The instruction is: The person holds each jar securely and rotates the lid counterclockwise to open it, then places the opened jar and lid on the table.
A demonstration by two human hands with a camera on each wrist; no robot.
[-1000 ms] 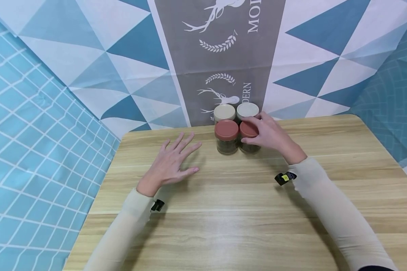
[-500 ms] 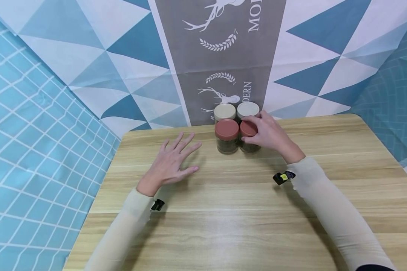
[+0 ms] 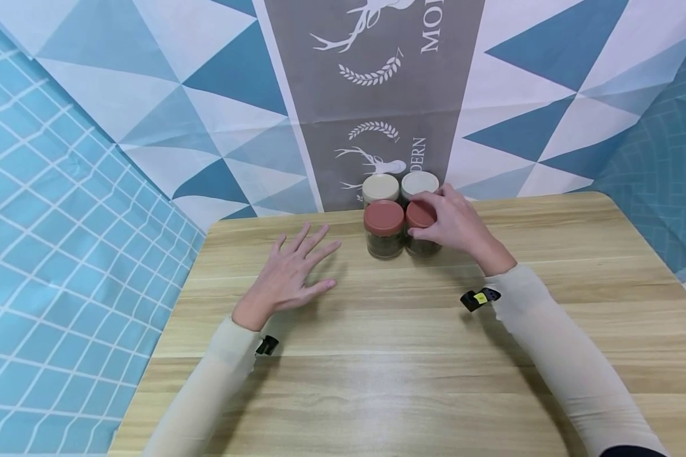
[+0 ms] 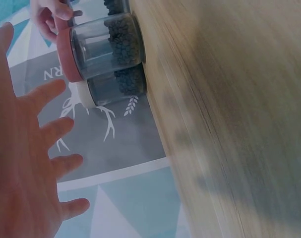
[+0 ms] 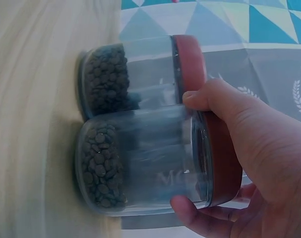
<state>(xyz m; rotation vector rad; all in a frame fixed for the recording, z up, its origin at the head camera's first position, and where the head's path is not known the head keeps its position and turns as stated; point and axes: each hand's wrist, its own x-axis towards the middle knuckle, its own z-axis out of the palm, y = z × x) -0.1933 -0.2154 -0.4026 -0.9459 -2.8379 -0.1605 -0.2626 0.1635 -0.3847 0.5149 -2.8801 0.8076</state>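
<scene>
In the head view my right hand [image 3: 459, 221] holds the lid end of the front right jar [image 3: 420, 216], a clear glass jar with a red lid. The right wrist view shows the thumb near the lid's edge and fingers on the far side; dark round pellets fill the bottom of this jar [image 5: 157, 163]. Against its left side stands a second red-lidded jar [image 3: 383, 219] with similar dark contents. Behind them are a cream-lidded jar [image 3: 380, 188] and a white-lidded jar [image 3: 420, 183], both partly hidden. My left hand [image 3: 288, 273], fingers spread, hovers over the table left of the jars, holding nothing.
The wood-grain table [image 3: 371, 374] ends just behind the jars at a patterned cloth backdrop [image 3: 383, 101] with deer and triangles. A blue checked cloth [image 3: 63, 254] hangs along the left side.
</scene>
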